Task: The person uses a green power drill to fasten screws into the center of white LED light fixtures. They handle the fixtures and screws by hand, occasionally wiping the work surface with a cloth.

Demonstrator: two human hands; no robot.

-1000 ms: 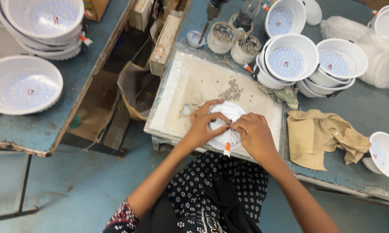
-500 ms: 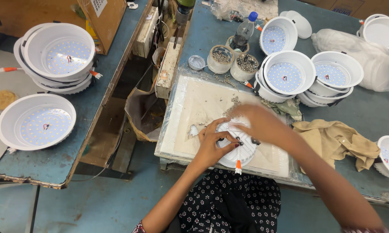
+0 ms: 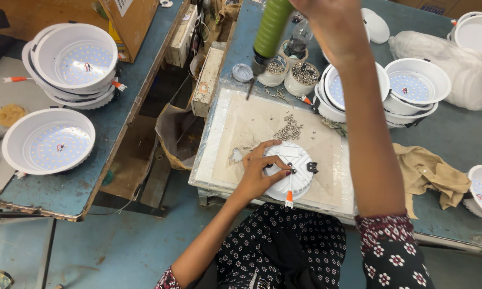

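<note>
While left hand (image 3: 258, 172) pins lamp (image 3: 289, 170), right hand (image 3: 326, 24) raised.

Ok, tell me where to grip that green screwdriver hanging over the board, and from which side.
Grip the screwdriver around its thick green barrel, above the dark tip end. It hangs nearly upright with the bit pointing down at the board, so come from the side, fingers wrapping round. The right hand is already up beside its top; the left hand holds the white lamp.
</note>
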